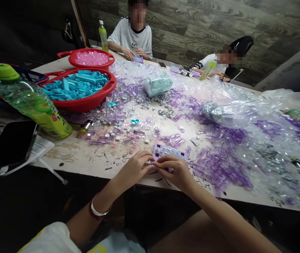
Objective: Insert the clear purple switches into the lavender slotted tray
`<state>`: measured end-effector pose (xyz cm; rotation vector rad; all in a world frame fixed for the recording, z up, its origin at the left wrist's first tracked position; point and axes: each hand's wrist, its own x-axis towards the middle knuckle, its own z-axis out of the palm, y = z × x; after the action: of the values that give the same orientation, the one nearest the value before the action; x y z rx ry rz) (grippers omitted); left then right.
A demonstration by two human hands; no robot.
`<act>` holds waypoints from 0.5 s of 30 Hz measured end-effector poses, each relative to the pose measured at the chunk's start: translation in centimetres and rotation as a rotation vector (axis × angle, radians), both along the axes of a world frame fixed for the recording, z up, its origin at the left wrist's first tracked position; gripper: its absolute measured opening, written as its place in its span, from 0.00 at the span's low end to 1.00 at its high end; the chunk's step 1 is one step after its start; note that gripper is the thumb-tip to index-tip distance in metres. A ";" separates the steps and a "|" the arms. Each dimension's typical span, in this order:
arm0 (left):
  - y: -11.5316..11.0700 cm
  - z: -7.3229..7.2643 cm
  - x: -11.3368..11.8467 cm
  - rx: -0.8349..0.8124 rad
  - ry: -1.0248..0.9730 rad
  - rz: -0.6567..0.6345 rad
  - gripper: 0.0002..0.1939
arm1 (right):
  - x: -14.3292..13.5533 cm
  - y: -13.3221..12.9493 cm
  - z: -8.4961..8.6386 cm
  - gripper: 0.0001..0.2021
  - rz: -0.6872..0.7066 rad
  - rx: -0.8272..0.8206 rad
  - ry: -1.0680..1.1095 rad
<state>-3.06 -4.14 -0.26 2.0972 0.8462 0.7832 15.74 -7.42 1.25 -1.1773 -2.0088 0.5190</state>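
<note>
My left hand [137, 165] and my right hand [175, 172] meet at the table's near edge, fingertips pinched together. Between them is a tiny part, too small to name, and both hands seem to grip it. Just behind the fingers lies a light purple tray-like block [155, 149] with square holes and clear pieces set in it; my right hand partly covers it. Loose clear purple rectangular pieces [176, 140] lie beyond the block. A larger heap of purple pieces [218, 168] spreads to the right of my right hand.
Red baskets hold blue pieces [78, 84] and pink pieces [92, 58] at left. A green-capped bottle [47, 116] and a phone [11, 142] on a stand are near left. A tissue pack [157, 85] and plastic bags [234, 102] lie farther back. Two people sit across the table.
</note>
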 end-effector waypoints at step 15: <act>0.5 -0.6 0.1 -0.102 -0.064 -0.034 0.04 | -0.1 0.2 -0.1 0.04 -0.055 -0.079 -0.012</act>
<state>-2.99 -3.64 -0.83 1.9817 0.7979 0.7695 15.68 -7.21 1.11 -1.2826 -1.9753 0.5692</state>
